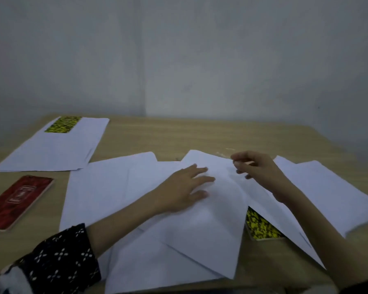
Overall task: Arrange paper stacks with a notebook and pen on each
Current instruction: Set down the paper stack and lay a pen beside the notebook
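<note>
Several loose white paper sheets (106,194) lie fanned over the middle of the wooden table (179,136). My left hand (185,187) rests flat on the top middle sheet (208,225), fingers spread. My right hand (257,168) pinches the far corner of a sheet (270,211) that tilts up over a yellow-and-black notebook (259,228), which is half hidden beneath it. A neat paper stack (53,151) lies at the back left with another yellow-and-black notebook (63,124) on its far end. A red notebook (17,201) lies on the bare table at the left. No pen is visible.
More sheets (331,192) spread to the right edge of the table. A grey wall (179,60) stands right behind the table. Bare wood shows at the back middle and back right. My patterned dark sleeve (62,259) covers the lower left.
</note>
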